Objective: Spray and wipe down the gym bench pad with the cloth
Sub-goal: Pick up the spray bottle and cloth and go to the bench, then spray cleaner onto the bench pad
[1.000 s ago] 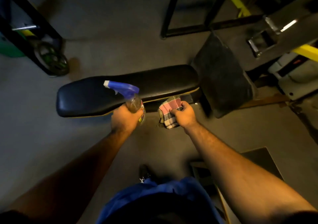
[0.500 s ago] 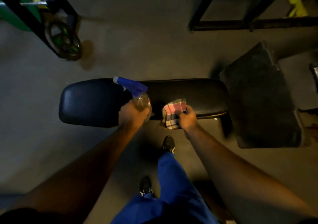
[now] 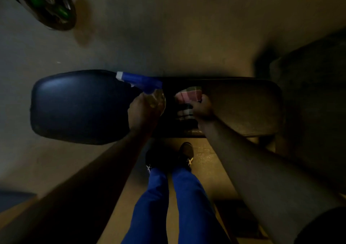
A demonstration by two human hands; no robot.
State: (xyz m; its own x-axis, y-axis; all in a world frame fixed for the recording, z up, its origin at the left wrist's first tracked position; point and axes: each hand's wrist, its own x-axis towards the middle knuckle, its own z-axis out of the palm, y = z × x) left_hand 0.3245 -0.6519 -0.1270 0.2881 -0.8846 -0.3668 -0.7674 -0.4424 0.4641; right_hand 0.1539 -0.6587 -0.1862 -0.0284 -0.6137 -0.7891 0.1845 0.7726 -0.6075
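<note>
The black gym bench pad (image 3: pixel 78 109) lies across the middle of the head view, seen from almost straight above. My left hand (image 3: pixel 142 112) grips a clear spray bottle (image 3: pixel 142 83) with a blue trigger head, its white nozzle aimed left over the pad. My right hand (image 3: pixel 202 110) holds a pink and grey checked cloth (image 3: pixel 189 95) above the pad's middle. I cannot tell whether the cloth touches the pad.
A green and black weight plate (image 3: pixel 50 6) rests on the floor at the top left. A dark angled pad (image 3: pixel 314 97) adjoins the bench on the right. My feet in black shoes (image 3: pixel 185 155) and blue trousers stand just in front of the bench.
I have stepped closer and now look straight down on the bench. Both hands moved from its near edge to above the pad, still holding bottle and cloth.
</note>
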